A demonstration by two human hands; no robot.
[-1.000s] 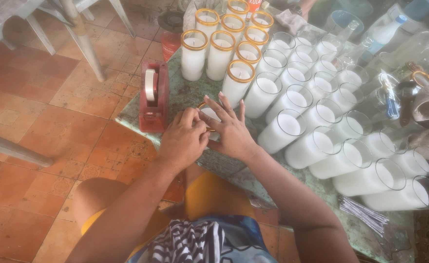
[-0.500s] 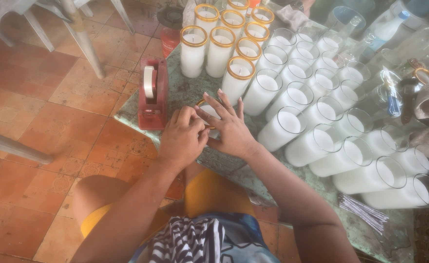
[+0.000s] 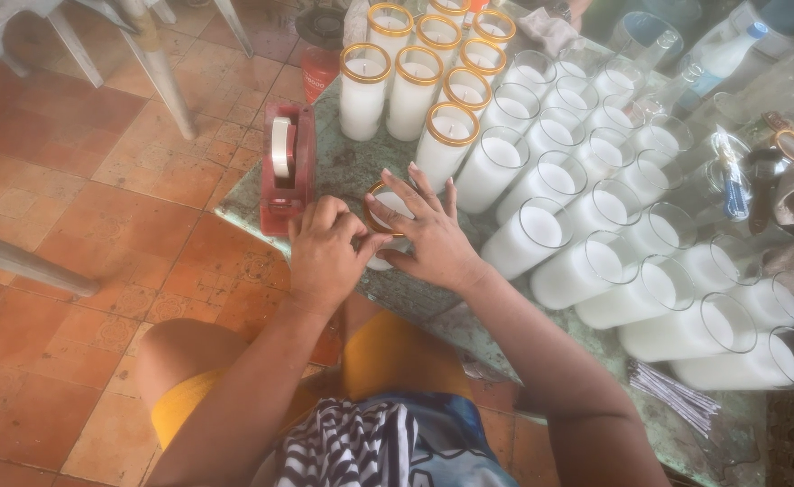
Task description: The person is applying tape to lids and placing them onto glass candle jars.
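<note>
A white candle in a clear glass [image 3: 386, 209] with a gold band at its rim stands at the near edge of the green table [image 3: 343, 171]. Both my hands are around it. My left hand [image 3: 325, 248] presses its fingers against the glass's left side. My right hand [image 3: 428, 233] wraps the right side, fingers spread over the rim. Most of the glass is hidden by my hands. A red tape dispenser [image 3: 286, 167] with a pale roll sits just left of my left hand.
Several gold-banded candle glasses [image 3: 415, 81] stand at the back, and rows of plain white candle glasses [image 3: 595, 225] fill the table to the right. A bundle of thin wicks [image 3: 676, 397] lies near the front right. Metal chair legs [image 3: 153, 63] stand on the tiled floor at left.
Both hands stay on the same glass; the fingers have shifted slightly around its rim. Nothing else has moved.
</note>
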